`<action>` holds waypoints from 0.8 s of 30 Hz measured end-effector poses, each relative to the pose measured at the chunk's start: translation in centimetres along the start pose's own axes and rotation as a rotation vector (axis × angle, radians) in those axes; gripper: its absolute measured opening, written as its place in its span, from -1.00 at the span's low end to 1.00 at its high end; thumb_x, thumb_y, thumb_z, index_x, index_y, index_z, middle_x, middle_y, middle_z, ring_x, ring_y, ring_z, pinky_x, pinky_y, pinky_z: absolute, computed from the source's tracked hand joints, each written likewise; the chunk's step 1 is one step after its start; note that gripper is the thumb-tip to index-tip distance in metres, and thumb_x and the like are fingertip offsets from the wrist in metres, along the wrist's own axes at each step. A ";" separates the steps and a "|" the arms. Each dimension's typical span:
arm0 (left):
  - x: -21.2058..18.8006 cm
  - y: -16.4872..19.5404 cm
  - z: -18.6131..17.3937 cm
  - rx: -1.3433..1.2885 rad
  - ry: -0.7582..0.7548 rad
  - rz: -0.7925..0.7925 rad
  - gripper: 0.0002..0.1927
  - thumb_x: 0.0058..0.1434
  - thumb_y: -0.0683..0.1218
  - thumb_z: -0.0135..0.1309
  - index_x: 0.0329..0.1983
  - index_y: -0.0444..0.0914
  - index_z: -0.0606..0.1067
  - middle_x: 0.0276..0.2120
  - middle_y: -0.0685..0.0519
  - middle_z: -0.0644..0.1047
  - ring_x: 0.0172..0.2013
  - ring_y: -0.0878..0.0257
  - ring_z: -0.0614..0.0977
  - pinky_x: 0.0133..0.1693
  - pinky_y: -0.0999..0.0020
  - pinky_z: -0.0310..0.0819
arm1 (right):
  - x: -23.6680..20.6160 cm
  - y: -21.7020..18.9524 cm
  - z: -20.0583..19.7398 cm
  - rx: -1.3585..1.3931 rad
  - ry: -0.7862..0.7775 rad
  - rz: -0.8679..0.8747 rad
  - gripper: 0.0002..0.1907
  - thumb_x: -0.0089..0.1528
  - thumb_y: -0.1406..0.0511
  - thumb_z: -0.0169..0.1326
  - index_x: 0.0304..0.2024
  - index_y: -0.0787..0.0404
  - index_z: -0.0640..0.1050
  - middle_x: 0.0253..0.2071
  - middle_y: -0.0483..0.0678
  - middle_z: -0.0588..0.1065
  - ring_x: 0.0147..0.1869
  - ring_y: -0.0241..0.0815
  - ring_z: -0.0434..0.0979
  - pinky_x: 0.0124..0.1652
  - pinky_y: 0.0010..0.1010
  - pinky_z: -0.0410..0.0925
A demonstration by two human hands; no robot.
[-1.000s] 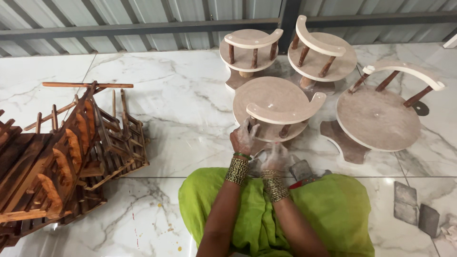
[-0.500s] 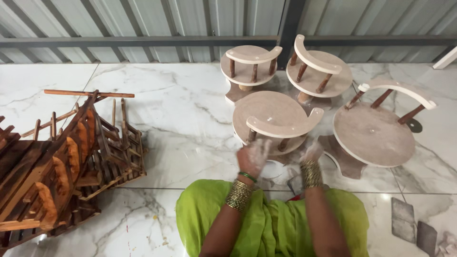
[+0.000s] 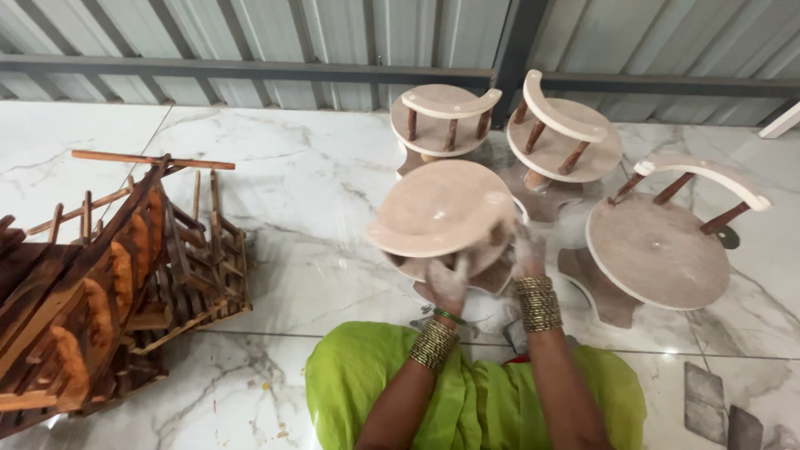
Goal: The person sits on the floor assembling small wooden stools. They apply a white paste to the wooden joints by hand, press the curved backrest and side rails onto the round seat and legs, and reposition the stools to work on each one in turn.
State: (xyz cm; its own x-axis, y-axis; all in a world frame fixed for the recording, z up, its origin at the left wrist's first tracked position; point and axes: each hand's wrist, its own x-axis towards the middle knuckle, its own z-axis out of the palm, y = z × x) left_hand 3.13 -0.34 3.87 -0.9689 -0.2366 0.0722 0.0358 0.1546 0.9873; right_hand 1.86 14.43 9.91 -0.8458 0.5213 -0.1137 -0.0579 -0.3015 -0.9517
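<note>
A small pale wooden chair point(image 3: 442, 212) with a round seat and curved backrest is lifted and tilted in front of me. My left hand point(image 3: 447, 283) grips its lower near edge. My right hand point(image 3: 527, 250) holds its right side by the backrest. Both wrists wear stacked gold bangles. My lap is covered with bright green cloth point(image 3: 375, 387).
Three more small round chairs stand on the marble floor: one at far centre point(image 3: 442, 121), one beside it point(image 3: 567, 137), one to the right point(image 3: 667, 242). A pile of dark brown wooden slatted pieces point(image 3: 108, 283) lies at the left. Grey sanding sheets point(image 3: 708, 400) lie at lower right.
Both hands have reached forward from my lap and taken hold of the nearest chair, lifting and tilting it. The view has shifted slightly.
</note>
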 end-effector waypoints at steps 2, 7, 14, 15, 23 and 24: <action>1.7 -0.2 -2.7 -0.130 0.344 0.162 -0.52 0.21 0.08 0.22 -0.17 -0.49 0.53 -0.30 -0.12 0.64 -0.29 0.02 0.68 -0.16 0.07 0.55 | -1.5 0.5 3.4 -0.311 -0.131 -0.310 -0.75 0.31 0.25 0.21 -0.10 0.33 0.67 -0.33 -0.12 0.51 -0.34 -0.42 0.38 -0.40 -0.49 0.33; 8.2 -0.9 -12.1 -0.793 0.579 -0.174 -0.75 0.43 -0.05 -0.01 0.11 -0.20 0.38 -0.64 -0.02 0.34 -0.70 0.20 0.33 -0.63 0.18 0.17 | -3.5 0.5 9.0 -0.088 -0.529 -0.069 -0.71 0.35 0.19 0.08 -0.14 0.30 0.65 -0.36 -0.10 0.60 -0.41 -0.33 0.48 -0.40 -0.50 0.37; 11.3 -0.5 -19.6 -0.577 0.723 -0.204 -0.71 0.44 -0.08 -0.08 -0.01 -0.28 0.62 -0.65 0.07 0.27 -0.70 0.29 0.26 -0.59 0.27 0.27 | -1.6 1.4 5.8 -1.325 -0.084 -0.369 -0.41 0.34 -0.10 -0.01 -0.11 0.30 0.63 -0.09 0.27 0.59 0.00 0.27 0.60 -0.02 0.01 0.42; 11.4 -0.5 -19.6 -0.587 0.729 -0.216 -0.72 0.44 -0.09 -0.09 -0.02 -0.28 0.61 -0.64 0.08 0.29 -0.70 0.27 0.27 -0.59 0.26 0.28 | -1.8 2.0 5.8 -1.455 -0.095 -0.217 -0.28 0.38 -0.21 -0.07 -0.09 0.34 0.61 -0.07 0.33 0.56 0.02 0.32 0.57 0.00 0.07 0.39; 11.7 -0.1 -19.1 -0.454 0.774 0.094 -0.75 0.49 -0.13 -0.03 -0.01 -0.29 0.64 -0.44 0.18 0.41 -0.56 0.37 0.39 -0.52 0.34 0.33 | -4.6 4.5 7.1 -1.277 -0.127 -0.157 -0.37 0.06 -0.12 0.27 -0.07 0.21 0.65 -0.10 0.22 0.62 0.03 0.25 0.62 0.00 -0.01 0.46; 11.5 0.0 -19.1 -0.554 0.715 -0.015 -0.73 0.47 -0.11 -0.06 -0.03 -0.27 0.65 -0.52 0.19 0.31 -0.65 0.36 0.29 -0.61 0.34 0.21 | -4.4 4.3 6.9 -1.283 -0.138 -0.175 -0.38 0.06 -0.12 0.28 -0.09 0.20 0.66 -0.12 0.22 0.62 0.01 0.24 0.63 -0.01 -0.01 0.47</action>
State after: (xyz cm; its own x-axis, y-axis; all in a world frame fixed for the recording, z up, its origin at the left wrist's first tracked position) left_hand -3.39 -21.38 7.42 -0.5937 -0.8029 -0.0535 0.3163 -0.2940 0.9019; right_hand 1.69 5.36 8.25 -0.9303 0.3667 -0.0042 0.3080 0.7752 -0.5515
